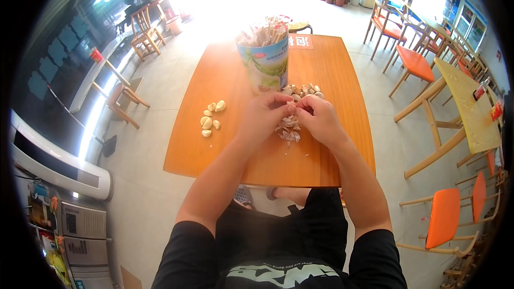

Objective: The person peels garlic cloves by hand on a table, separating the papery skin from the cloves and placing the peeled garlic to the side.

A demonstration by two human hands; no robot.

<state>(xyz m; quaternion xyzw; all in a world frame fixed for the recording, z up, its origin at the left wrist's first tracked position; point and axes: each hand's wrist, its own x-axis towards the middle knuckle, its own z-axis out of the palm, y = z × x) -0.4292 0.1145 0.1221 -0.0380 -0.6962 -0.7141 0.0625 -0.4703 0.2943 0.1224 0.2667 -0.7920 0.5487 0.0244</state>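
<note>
Over the middle of the wooden table [214, 155], my left hand [266, 113] and my right hand [320, 119] meet, fingertips pinched together on a small garlic clove [291, 105], mostly covered by the fingers. Papery garlic skins [289, 130] lie in a loose heap just below the hands. Behind my fingers is a pile of unpeeled garlic [308, 90]. To the left, several peeled, pale garlic cloves [207, 122] are grouped on the tabletop.
A tall printed tub [263, 67] stuffed with wrapped sticks stands behind my hands. A red sign with white characters [300, 42] lies at the table's far edge. Orange-seated chairs [415, 64] and another wooden table [468, 101] are at the right. A wooden stool [123, 96] stands left.
</note>
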